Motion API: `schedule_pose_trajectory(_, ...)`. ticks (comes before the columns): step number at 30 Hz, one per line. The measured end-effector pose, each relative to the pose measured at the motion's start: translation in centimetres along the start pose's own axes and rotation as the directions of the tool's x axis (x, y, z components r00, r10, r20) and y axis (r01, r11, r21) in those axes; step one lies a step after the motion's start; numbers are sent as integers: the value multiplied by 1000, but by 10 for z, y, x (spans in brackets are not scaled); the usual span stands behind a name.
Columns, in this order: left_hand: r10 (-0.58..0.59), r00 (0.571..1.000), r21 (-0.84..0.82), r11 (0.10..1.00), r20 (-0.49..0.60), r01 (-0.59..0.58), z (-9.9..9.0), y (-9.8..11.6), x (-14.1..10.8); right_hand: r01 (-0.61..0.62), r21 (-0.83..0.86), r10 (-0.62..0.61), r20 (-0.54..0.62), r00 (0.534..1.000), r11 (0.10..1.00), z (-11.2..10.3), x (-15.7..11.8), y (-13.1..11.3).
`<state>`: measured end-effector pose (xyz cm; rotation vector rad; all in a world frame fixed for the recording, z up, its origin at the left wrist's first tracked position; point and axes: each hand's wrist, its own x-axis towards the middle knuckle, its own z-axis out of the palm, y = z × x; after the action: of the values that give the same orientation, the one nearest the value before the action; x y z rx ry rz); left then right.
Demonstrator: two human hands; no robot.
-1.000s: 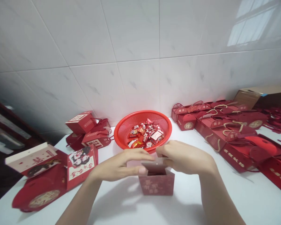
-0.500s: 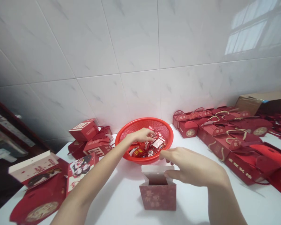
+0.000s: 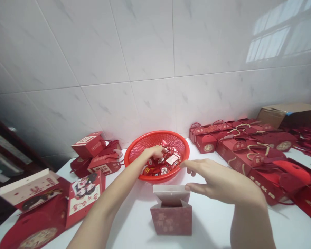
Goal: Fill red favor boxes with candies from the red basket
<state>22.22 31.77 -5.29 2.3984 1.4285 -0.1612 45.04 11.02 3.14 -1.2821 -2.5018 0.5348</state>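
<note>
My left hand point(image 3: 155, 151) reaches into a red plastic basket point(image 3: 129, 148), its fingers bent down and closed among wrapped candies point(image 3: 172, 159). What lies between the fingertips is hidden. In front of the basket a small dark red paper box point(image 3: 172, 219) stands upright, its top open and a pale flap point(image 3: 168, 189) raised at the back. My right hand point(image 3: 212, 180) hovers at the box's right rear, thumb and fingers apart, holding nothing. The thumb tip is close to the flap's corner; I cannot tell whether it touches.
Rows of red gift boxes point(image 3: 238, 145) with cord handles fill the right side. Behind them sits a cardboard carton point(image 3: 290, 114). More red boxes point(image 3: 89, 145) and a printed box point(image 3: 84, 193) stand on the left. A tiled wall point(image 3: 152, 103) rises behind the white table point(image 3: 129, 221).
My left hand has gone lower into the candies, and its fingers have bent in. The right hand has drawn slightly away from the box flap. The view has shifted a little.
</note>
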Motion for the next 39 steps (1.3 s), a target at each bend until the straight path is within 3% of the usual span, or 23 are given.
schedule_pose_trajectory(6, 73, 997, -17, 997, 18, -72, 7, 15, 2, 5, 24, -4, -27, 1000, 1000, -3, -2, 3)
schedule_pose_trajectory(11, 106, 994, -75, 992, 20, -105, 9, 12, 2, 2, 18, -2, -24, 1000, 1000, -5, -2, 4)
schedule_pose_trajectory(19, 130, 971, -309, 932, -201, -189, -8, 5, -11, 19, 6, -19, -31, 999, 1000, -9, -2, 5)
schedule_pose_trajectory(21, 146, 949, -423, 869, -278, -258, -12, 8, -19, 15, 6, -14, -46, 999, 1000, -10, -1, 7)
schedule_pose_trajectory(24, 180, 887, -623, 653, -425, -431, -15, 19, -37, -17, 1, 17, -112, 994, 1000, -8, 7, 12)
schedule_pose_trajectory(26, 205, 845, -683, 509, -494, -523, -16, 29, -52, -54, 3, 54, -172, 984, 999, -5, 15, 16)
schedule_pose_trajectory(29, 235, 811, -717, 381, -536, -584, -15, 46, -75, -100, 22, 103, -250, 963, 995, 0, 29, 18)
schedule_pose_trajectory(32, 251, 781, -705, 336, -572, -624, -14, 59, -92, -66, 57, 80, -292, 953, 996, 4, 40, 17)
schedule_pose_trajectory(39, 242, 712, -632, 335, -659, -699, -10, 69, -107, 70, 169, -3, -367, 930, 983, 8, 47, 16)
